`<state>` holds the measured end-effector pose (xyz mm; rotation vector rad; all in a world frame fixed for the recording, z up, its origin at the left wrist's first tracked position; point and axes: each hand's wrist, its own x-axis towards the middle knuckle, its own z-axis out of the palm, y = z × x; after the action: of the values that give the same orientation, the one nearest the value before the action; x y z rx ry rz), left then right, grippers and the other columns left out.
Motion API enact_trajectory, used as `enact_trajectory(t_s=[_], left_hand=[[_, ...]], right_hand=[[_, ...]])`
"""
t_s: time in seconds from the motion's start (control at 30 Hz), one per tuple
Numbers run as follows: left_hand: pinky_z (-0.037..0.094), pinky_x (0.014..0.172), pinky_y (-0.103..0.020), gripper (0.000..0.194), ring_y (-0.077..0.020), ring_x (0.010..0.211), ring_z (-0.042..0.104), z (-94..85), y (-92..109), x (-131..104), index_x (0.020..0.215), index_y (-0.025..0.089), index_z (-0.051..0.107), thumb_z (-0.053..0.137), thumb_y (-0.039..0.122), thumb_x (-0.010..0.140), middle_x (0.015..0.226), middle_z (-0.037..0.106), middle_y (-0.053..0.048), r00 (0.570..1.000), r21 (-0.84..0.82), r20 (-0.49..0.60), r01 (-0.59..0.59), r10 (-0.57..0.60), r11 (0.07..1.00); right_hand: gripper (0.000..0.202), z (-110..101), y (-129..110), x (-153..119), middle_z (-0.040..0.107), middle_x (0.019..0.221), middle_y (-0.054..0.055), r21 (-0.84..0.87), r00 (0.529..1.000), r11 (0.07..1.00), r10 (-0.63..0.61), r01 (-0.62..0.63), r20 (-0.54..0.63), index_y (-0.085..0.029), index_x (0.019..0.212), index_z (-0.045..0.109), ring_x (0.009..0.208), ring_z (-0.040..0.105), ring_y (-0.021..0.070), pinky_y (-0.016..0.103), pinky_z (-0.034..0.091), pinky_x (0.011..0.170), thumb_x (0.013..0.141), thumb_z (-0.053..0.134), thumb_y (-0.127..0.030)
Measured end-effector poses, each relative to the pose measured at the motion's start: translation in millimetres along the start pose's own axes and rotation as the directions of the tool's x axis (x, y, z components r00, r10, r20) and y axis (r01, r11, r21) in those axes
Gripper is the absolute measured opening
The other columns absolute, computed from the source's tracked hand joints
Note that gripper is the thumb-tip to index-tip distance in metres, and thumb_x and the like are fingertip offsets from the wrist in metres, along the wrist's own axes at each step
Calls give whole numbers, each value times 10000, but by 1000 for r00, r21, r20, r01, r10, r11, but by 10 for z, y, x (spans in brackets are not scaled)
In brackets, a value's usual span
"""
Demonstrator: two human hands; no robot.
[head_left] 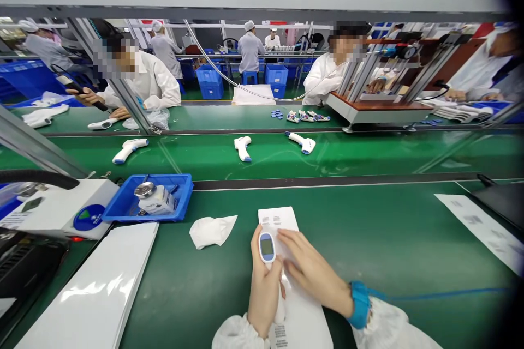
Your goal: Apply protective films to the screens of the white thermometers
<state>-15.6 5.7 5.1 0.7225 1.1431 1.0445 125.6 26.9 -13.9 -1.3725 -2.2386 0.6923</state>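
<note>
Head view: a green surface (388, 262) spreads out in front and to the right of a blue tray (141, 218). Beyond that tray runs a shiny green belt (196, 158), carrying three white thermometers (243, 148) spaced well apart, one behind the tray and two farther right. Past the belt, roughly behind the tray, a person in a white coat (161, 79) works with their own hands. A stack of glossy white sheets (94, 283) lies in front of the tray, and a white box (61, 210) with a round blue sticker stands just beside its left end. To the right of the tray and nearer the viewer, a printed paper strip (305, 305) lies under both hands.

The right hand (317, 278), a blue band (360, 305) around its wrist, has its fingers loosely extended beside the held thermometer; whether it grips anything I cannot tell. The left hand (262, 286) is closed around that thermometer (267, 248), screen up, to the right of the tray and nearer the viewer. Inside the tray sits a white bottle (158, 202) with a metal top. Just right of the tray lies a crumpled white wipe (210, 232).
</note>
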Motion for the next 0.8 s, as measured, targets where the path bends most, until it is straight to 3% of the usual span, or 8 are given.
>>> enact_trajectory(t_s=[0.13, 0.27, 0.47, 0.8], left_hand=[[398, 366, -183, 671, -45, 415, 402, 8, 6, 3, 1467, 355, 107, 482, 328, 911, 938, 555, -14, 1000, 2, -6, -6, 6, 1000], [401, 371, -178, 671, -40, 405, 401, 30, 12, 33, 1469, 357, 89, 468, 309, 918, 895, 530, 2, 1000, -10, -16, -5, 5, 1000], [368, 355, -180, 653, -22, 351, 340, 53, 69, 154, 1458, 320, 137, 469, 293, 896, 850, 529, 25, 997, 59, -35, -68, 71, 996], [387, 362, -175, 652, -31, 373, 348, 41, 29, 184, 1463, 342, 139, 457, 267, 898, 824, 517, 36, 997, 90, -9, -77, 78, 993]], right_hand=[[264, -114, 223, 381, 618, 1177, 82, 60, 981, 995, 84, -74, -177, -221, 1086, 629, 1109, 557, 241, 434, 464, 968, 875, 488, -150], [113, -71, 430, 673, 676, 997, 52, 82, 967, 988, 143, -129, -211, -220, 884, 679, 955, 589, 237, 422, 459, 888, 842, 582, -179], [140, -18, 483, 763, 711, 939, 39, 121, 962, 982, 171, -148, -211, -233, 795, 709, 894, 611, 224, 388, 459, 846, 836, 581, -198], [163, -75, 380, 925, 709, 846, 26, 132, 963, 977, 190, -167, -190, -217, 665, 660, 826, 611, 200, 344, 463, 796, 780, 558, -161]])
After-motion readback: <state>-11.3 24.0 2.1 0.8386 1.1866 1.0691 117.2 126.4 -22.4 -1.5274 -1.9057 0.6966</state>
